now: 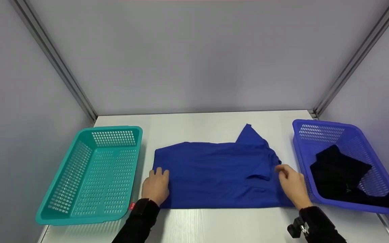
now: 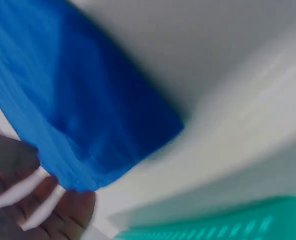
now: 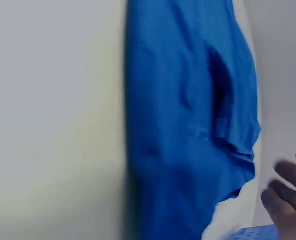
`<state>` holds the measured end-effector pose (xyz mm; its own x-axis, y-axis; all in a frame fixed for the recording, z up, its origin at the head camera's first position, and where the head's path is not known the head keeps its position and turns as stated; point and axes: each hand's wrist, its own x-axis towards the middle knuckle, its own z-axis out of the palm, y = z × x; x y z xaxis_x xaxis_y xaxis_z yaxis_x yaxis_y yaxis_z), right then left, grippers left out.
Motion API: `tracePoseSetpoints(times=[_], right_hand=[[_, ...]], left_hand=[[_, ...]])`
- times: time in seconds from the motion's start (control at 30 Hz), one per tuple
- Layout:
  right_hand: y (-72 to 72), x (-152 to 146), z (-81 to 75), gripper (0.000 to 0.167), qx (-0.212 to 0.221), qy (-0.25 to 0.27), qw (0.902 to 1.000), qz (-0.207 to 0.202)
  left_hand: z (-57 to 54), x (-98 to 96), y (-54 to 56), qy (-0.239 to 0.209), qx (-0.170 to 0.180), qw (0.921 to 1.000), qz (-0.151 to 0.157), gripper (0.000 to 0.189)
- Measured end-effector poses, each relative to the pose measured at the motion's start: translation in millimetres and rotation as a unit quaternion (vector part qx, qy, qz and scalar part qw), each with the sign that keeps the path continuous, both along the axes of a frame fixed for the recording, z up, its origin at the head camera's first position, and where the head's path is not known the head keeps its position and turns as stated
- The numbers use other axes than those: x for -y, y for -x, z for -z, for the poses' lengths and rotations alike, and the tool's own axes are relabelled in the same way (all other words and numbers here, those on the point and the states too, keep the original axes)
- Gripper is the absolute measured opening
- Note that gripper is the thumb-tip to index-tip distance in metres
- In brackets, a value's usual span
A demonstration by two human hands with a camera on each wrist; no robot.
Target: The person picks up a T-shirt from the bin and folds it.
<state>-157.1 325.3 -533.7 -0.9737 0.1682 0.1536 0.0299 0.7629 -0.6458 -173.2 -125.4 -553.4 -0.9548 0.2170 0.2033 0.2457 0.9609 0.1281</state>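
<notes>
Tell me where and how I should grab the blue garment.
I'd pinch both short ends, coming in from left and right: the blue garment lies flat and long from side to side. The left hand is at its straighter left end; the right hand is near the uneven right end.

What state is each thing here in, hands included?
Blue cloth: lying flat, wrinkled, a corner poking out at the far edge.
Teal basket: upright, bottom visible.
Purple basket: upright, holding black cloth.
Black cloth: crumpled, partly over the rim.
Left hand: open, touching the blue cloth.
Right hand: relaxed, near the cloth's right end.
</notes>
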Motion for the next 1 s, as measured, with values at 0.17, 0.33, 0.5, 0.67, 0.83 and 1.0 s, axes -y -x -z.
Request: tracePoseSetpoints(times=[0.17, 0.33, 0.5, 0.67, 0.83, 1.0], right_hand=[[-7.3, 8.1, 29.2, 0.017, -0.018, -0.088, 0.9950, -0.045], [-6.9, 15.0, 49.5, 0.014, 0.018, -0.158, 0.9826, -0.096], [-5.1, 16.3, 55.1, 0.017, 0.027, -0.198, 0.9759, -0.087], [-3.5, 13.6, 54.4, 0.056, 0.057, -0.232, 0.9667, -0.092], [-1.7, 13.7, 56.9, 0.057, 0.060, -0.250, 0.9613, -0.100], [0.5, 16.8, 60.0, 0.045, -0.011, -0.248, 0.9618, -0.114]], left_hand=[[7.8, -2.3, -8.7, -0.013, 0.061, 0.9936, 0.094, 0.025], [20.1, 4.3, -13.6, -0.038, 0.091, 0.9903, 0.097, 0.038], [25.2, 11.3, -13.9, -0.078, 0.140, 0.9841, 0.078, 0.037], [18.0, 13.7, -16.5, -0.084, 0.191, 0.9756, 0.067, 0.041], [7.6, 14.1, -17.4, -0.068, 0.234, 0.9679, 0.060, 0.063], [9.8, 16.8, -15.2, -0.055, 0.232, 0.9688, 0.067, 0.060]])
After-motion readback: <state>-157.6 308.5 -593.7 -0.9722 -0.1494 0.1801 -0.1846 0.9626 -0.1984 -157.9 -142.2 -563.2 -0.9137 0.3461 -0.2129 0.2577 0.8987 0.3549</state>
